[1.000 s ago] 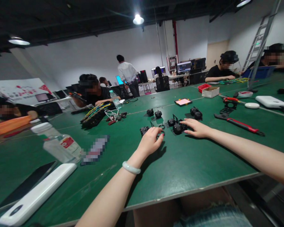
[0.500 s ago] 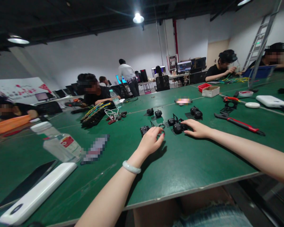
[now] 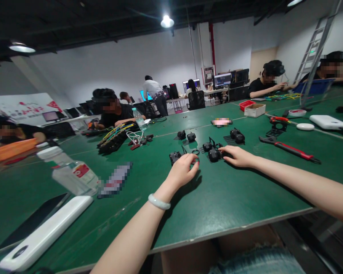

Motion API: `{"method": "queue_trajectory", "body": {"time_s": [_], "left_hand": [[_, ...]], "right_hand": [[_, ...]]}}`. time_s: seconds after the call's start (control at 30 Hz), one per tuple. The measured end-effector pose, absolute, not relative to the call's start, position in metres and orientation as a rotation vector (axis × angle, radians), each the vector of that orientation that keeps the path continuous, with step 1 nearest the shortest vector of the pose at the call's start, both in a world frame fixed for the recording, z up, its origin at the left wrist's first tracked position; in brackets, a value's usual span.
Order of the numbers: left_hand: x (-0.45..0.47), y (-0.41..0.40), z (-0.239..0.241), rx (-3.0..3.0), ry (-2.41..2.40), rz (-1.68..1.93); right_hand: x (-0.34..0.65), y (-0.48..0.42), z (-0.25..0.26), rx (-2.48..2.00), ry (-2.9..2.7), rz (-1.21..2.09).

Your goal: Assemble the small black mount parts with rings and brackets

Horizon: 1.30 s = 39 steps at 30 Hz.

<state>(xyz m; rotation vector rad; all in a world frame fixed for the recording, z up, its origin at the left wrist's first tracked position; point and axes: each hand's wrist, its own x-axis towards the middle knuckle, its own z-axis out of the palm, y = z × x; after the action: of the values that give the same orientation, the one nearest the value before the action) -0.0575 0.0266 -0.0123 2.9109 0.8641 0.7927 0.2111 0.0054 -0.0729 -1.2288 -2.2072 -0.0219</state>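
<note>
My left hand (image 3: 182, 171) rests on the green table (image 3: 217, 198) with its fingers curled over a small black ring, beside a small black part (image 3: 174, 156). A pale bracelet (image 3: 159, 202) circles that wrist. My right hand (image 3: 236, 155) lies flat, fingers stretched toward another black part (image 3: 214, 155) and touching it. More small black parts (image 3: 236, 136) are scattered just beyond both hands, including a pair (image 3: 186, 136) farther back.
A plastic water bottle (image 3: 70, 171), a white power bank (image 3: 44, 238) and a dark phone lie at the left. A red-handled wrench (image 3: 288, 148), pliers and a white device (image 3: 328, 122) lie at the right. Other people sit around the table; a ladder stands at the far right.
My left hand's fingers have curled in slightly over the ring. My right hand has barely shifted. The standing person in the background has bent forward.
</note>
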Motion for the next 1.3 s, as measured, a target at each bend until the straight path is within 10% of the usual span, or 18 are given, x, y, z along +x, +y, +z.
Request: {"method": "queue_trajectory", "body": {"time_s": [1.3], "left_hand": [[-0.055, 0.015, -0.005, 2.907, 0.628, 0.604]], "right_hand": [[0.170, -0.031, -0.052, -1.034, -2.336, 0.148]]}}
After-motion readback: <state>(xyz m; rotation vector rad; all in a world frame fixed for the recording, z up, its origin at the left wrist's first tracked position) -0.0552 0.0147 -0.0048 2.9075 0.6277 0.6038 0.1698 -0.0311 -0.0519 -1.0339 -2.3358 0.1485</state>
